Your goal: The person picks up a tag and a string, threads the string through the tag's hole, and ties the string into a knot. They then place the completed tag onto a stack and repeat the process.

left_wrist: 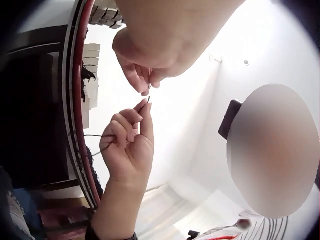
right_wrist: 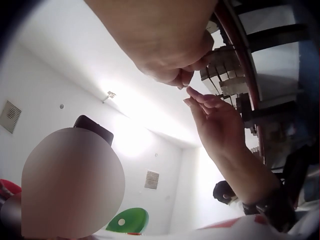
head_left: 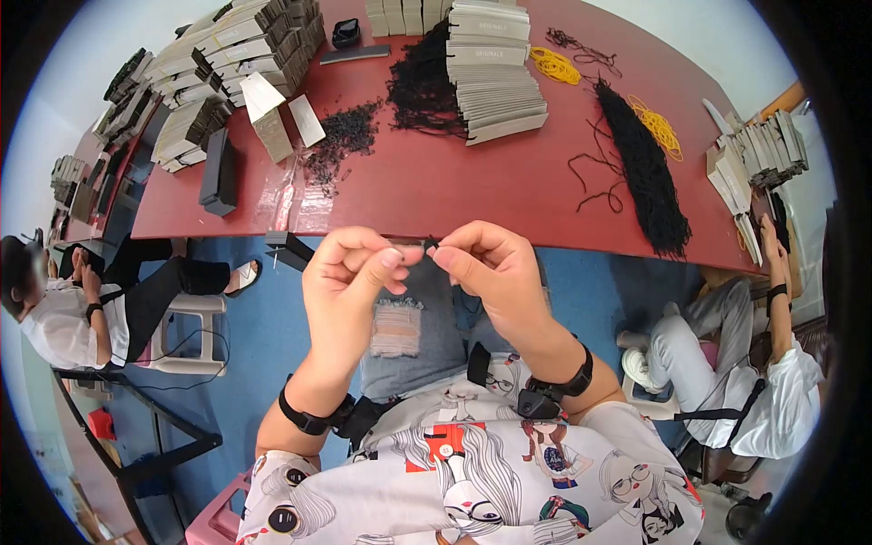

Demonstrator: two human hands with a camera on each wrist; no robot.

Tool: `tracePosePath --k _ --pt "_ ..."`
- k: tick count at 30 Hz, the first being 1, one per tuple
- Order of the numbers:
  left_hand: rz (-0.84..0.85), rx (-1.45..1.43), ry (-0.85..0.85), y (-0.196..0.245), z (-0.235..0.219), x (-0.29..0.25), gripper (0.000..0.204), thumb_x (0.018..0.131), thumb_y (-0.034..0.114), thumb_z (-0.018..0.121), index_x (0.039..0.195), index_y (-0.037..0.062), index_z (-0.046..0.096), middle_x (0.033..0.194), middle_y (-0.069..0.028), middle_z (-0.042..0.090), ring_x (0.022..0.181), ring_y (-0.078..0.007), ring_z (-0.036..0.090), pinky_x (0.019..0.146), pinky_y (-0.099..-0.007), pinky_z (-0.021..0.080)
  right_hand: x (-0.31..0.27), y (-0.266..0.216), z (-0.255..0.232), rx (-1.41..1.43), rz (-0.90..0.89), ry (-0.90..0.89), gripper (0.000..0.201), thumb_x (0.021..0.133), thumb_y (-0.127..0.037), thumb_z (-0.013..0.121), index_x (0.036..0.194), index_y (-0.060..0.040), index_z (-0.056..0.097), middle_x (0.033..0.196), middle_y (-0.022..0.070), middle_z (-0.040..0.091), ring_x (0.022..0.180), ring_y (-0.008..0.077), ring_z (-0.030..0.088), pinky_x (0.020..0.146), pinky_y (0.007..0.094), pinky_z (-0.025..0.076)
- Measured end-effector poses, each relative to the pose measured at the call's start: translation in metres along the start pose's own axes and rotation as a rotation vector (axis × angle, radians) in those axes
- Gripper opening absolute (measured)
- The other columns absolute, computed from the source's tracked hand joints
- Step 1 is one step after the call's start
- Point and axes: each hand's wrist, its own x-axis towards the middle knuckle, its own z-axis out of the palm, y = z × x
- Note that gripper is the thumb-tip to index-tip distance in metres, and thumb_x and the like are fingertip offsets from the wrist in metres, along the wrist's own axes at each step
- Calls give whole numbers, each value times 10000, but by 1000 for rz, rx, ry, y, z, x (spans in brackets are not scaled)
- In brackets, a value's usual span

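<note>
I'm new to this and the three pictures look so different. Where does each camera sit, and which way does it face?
Head: worn on the head, looking forward and down over the red table; shows the left hand, the right hand, both forearms and the lap.
Left wrist: on the left wrist, facing up toward the ceiling; shows both hands pinching a thin black cord.
Right wrist: on the right wrist, also facing upward; shows both hands, fingertips close together.
Shared: all three views show the two hands meeting; both wrist views catch the table's edge.
</note>
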Motion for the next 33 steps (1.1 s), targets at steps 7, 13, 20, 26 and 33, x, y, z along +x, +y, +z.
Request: tracePosePath --k 7,13,20,26,33 --pt "20 -117 33 0 8 12 108 871 117 596 862 16 558 1042 -216 618 707 -133 604 680 -248 492 9 10 17 126 -75 39 125 838 -93 658 920 -2 630 785 -9 612 687 17 511 604 165 399" --pt "47 -112 33 0 12 10 104 834 45 629 911 -15 594 1050 -175 630 787 -112 597 724 -247 488 12 11 19 117 -141 72 115 854 -73 628 939 -1 604 778 -5 599 659 1 491 556 146 370" --pt "149 -80 -8 -8 9 10 169 844 27 610 1005 -22 606 1090 -155 620 877 -140 610 748 -253 494 11 18 19 225 -93 56 96 864 -95 617 910 -11 599 740 -35 570 593 -18 432 494 145 308" --pt "183 220 117 -1 9 7 171 887 40 550 1035 -22 610 935 -117 643 783 -126 597 656 -241 507 11 7 11 -128 -255 134 47 842 -37 625 866 -10 595 747 -33 575 642 -18 459 526 146 344" --pt "148 340 110 9 17 -3 216 866 1 565 1078 -11 600 967 -104 645 862 -135 622 676 -250 537 5 -7 13 -290 -138 33 52 815 -11 610 834 22 575 733 -3 585 676 16 511 586 173 416"
